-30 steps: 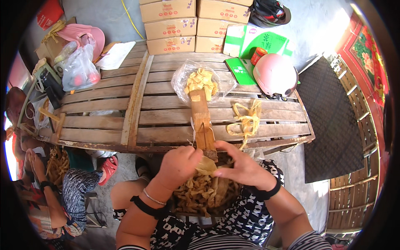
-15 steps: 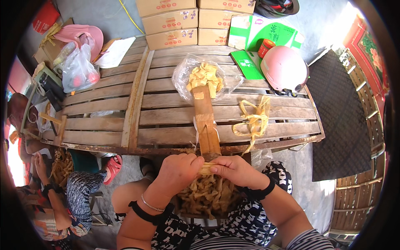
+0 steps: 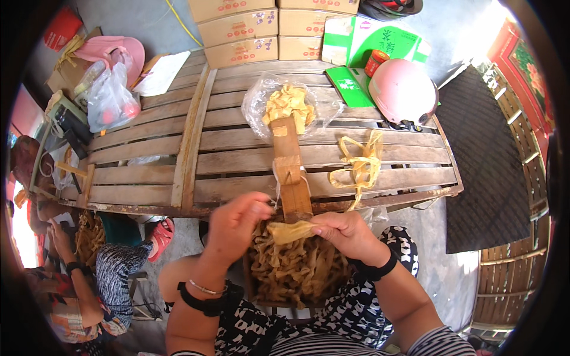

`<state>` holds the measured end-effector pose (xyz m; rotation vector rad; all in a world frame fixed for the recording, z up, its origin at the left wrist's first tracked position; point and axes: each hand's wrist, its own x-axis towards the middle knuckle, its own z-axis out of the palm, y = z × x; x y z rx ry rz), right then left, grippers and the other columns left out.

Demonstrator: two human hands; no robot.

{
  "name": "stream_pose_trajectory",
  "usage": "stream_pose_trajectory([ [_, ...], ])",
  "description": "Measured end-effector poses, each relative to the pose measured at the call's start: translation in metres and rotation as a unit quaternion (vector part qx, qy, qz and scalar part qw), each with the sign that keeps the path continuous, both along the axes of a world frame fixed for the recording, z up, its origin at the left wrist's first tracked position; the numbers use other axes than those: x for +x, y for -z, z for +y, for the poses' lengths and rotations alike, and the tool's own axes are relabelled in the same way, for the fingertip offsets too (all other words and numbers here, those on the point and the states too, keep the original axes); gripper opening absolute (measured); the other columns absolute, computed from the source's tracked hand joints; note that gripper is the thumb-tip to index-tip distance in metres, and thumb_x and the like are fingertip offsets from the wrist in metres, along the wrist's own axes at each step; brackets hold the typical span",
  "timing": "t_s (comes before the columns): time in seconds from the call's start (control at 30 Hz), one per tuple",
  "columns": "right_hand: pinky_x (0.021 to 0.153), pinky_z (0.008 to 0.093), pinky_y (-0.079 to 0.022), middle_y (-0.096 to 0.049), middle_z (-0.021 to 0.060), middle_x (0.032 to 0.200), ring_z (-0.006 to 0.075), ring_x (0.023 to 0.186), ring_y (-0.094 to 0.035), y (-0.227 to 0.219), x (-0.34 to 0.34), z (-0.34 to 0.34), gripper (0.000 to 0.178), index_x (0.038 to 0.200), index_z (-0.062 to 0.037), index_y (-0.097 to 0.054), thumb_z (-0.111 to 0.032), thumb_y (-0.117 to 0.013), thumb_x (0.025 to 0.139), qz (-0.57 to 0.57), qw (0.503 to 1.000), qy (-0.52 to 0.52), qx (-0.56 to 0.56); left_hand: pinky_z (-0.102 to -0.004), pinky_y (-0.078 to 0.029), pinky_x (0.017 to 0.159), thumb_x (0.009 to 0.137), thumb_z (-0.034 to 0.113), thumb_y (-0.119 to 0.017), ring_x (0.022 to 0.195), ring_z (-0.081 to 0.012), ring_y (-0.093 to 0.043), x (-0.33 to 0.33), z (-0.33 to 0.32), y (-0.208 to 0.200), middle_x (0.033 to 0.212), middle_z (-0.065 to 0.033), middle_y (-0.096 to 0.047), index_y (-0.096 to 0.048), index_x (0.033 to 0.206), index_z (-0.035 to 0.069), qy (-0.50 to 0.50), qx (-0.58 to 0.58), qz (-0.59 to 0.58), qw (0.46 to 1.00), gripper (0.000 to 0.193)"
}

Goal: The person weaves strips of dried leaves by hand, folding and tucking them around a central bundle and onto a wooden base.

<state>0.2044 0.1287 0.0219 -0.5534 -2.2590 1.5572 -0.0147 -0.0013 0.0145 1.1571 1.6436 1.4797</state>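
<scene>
Between the thumb and fingers of my right hand (image 3: 344, 234) is one end of a limp, yellowish-brown strip (image 3: 288, 232). The strip stretches leftward over a box-like container of crumpled brown strips (image 3: 297, 270) between my knees. My left hand (image 3: 237, 222) is apart from the strip, up and to its left, somewhat blurred, with its fingers stretched out and nothing seen in them. Just beyond the strip is the near end of a narrow wooden board (image 3: 289, 160), bound with tape and string. At its far end, pale yellow folded pieces (image 3: 289, 107) lie in a clear plastic bag (image 3: 255, 113).
A slatted wooden table (image 3: 237, 163) carries a yellow plastic bag (image 3: 362, 160), pink helmet (image 3: 401, 89), green carton (image 3: 350, 89), red can (image 3: 376, 62) and stacked cardboard boxes (image 3: 237, 29). At left are a white plastic bag (image 3: 113, 101), a black bottle (image 3: 72, 121) and another person (image 3: 71, 285).
My left hand has let go of the strip and moved up and left. My right hand keeps hold of it, and more of the strip and the pile shows.
</scene>
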Motion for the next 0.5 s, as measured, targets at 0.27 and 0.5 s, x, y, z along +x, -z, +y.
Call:
stream_pose_trajectory([
  [0.27, 0.054, 0.0308, -0.05, -0.065, 0.0065, 0.074, 0.0257, 0.064, -0.064, 0.008, -0.008, 0.001, 0.022, 0.098, -0.0135, -0.071, -0.006, -0.072, 0.077, 0.042, 0.946, -0.099, 0.307, -0.0259, -0.049, 0.079, 0.099, 0.015, -0.041, 0.087, -0.0135, -0.063, 0.031, 0.003, 0.017, 0.097, -0.0092, -0.068, -0.065, 0.111, -0.001, 0.167, -0.178, -0.276, 0.93, 0.031],
  [0.5, 0.049, 0.0313, -0.046, -0.062, 0.0036, 0.067, 0.0231, 0.055, -0.059, -0.002, -0.01, 0.001, 0.017, 0.091, -0.0163, -0.072, -0.01, -0.076, 0.076, 0.076, 0.945, -0.138, 0.286, -0.0275, -0.036, 0.046, 0.1, 0.019, -0.046, 0.049, -0.012, -0.047, 0.054, 0.001, 0.039, 0.063, -0.0014, -0.055, -0.063, 0.088, 0.006, 0.231, -0.203, -0.335, 0.89, 0.024],
])
